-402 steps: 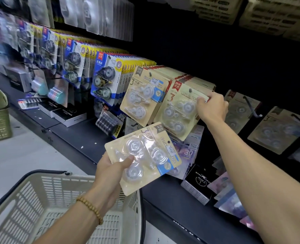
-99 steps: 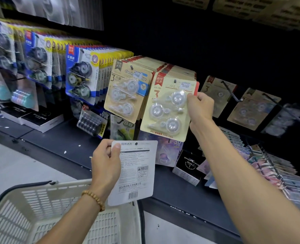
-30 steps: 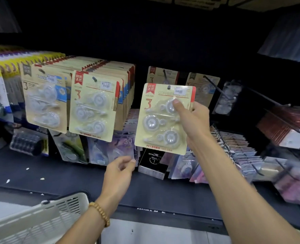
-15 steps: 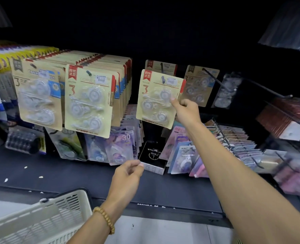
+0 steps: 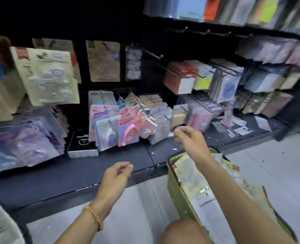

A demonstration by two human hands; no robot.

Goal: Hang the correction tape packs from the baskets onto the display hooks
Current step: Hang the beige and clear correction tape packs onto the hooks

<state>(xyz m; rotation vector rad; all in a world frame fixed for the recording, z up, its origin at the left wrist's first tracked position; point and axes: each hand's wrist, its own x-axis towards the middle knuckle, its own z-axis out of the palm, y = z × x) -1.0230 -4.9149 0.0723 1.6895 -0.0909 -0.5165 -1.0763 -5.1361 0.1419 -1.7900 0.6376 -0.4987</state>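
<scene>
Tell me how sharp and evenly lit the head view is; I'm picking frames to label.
Head view: motion blur smears the hanging packs at left, so their print is unreadable; both the left hand and right hand are soft-edged too; the upper backboard is very dark while the floor is bright; wide-angle bending curves the shelf edge; the green basket is fairly legible.

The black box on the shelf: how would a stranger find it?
Look at the dark shelf under the hanging packs. The black box stands there, left of the pastel cards. It alone is black, with a white clock face on it.
</scene>
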